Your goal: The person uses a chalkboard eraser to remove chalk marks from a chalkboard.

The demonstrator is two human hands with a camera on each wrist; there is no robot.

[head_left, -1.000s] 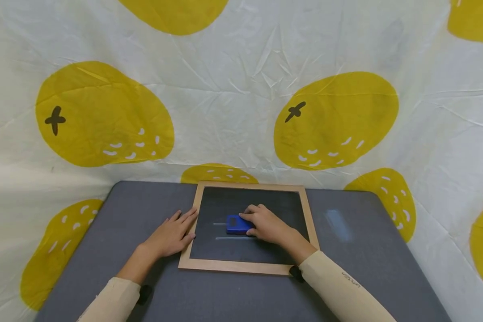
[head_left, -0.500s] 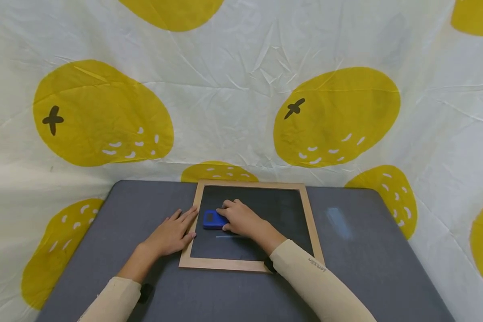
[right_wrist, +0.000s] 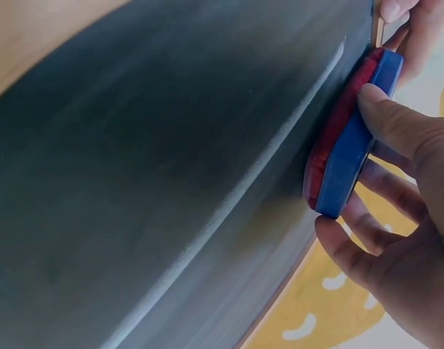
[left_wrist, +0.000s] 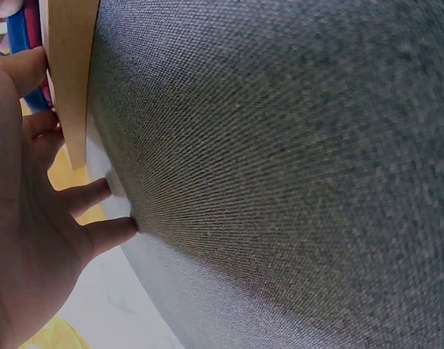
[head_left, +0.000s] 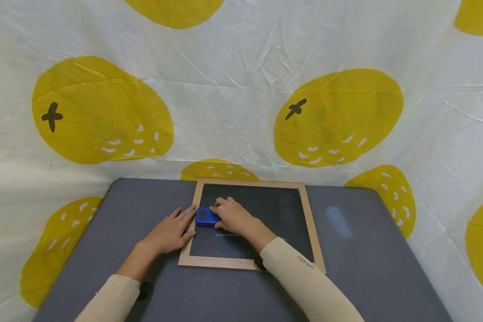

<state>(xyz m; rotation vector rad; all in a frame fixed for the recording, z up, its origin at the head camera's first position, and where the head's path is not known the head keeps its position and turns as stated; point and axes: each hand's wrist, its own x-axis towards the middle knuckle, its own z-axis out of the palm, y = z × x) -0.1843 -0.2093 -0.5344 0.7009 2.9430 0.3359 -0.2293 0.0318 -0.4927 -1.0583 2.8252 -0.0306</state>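
A wood-framed chalkboard lies on the grey table. My right hand grips a blue eraser with a red felt underside, thumb on one long side and fingers on the other. The eraser sits at the board's left edge, its felt against the surface in the right wrist view. One pale chalk line runs across the board just nearer than the eraser. My left hand rests with spread fingers at the left side of the wooden frame, some touching it and others on the table.
The grey table extends around the board, with a pale chalky smear on its right part. Behind it hangs a white cloth printed with large yellow fruit shapes.
My right hand has slid the eraser leftward across the board to the frame. The upper chalk line that showed left of the eraser is gone from sight. The left hand has stayed put.
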